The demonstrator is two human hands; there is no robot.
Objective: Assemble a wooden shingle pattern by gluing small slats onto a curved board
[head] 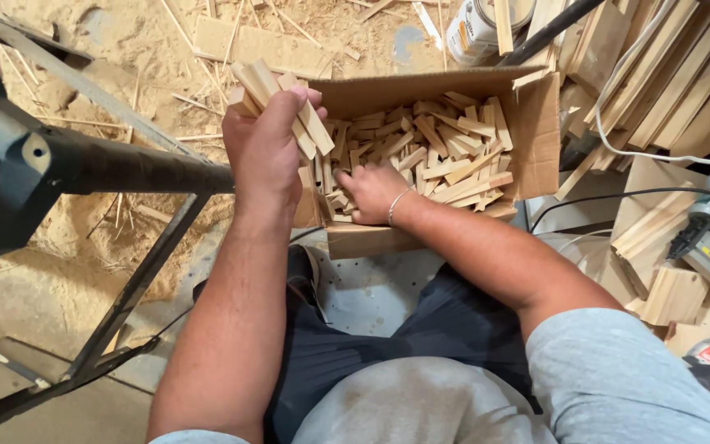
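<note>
Sawdust-strewn floor [125,49] is seen beneath a cardboard box [536,123] filled with short wooden blocks [445,152]. A bundle of blocks [277,94] is clasped tightly in the left hand [266,148]; the right hand [371,193] is curled among the box's pieces. Light, stiff and likely splintery, they are best gripped across their flat sides.

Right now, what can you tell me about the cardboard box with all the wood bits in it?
The cardboard box is brown, open at the top with its flaps folded outward, and sits on the sawdust-covered floor in front of the person. It is filled with short pale wood pieces lying jumbled. The right hand reaches inside among them; the left hand holds a bundle above its left edge.
</note>
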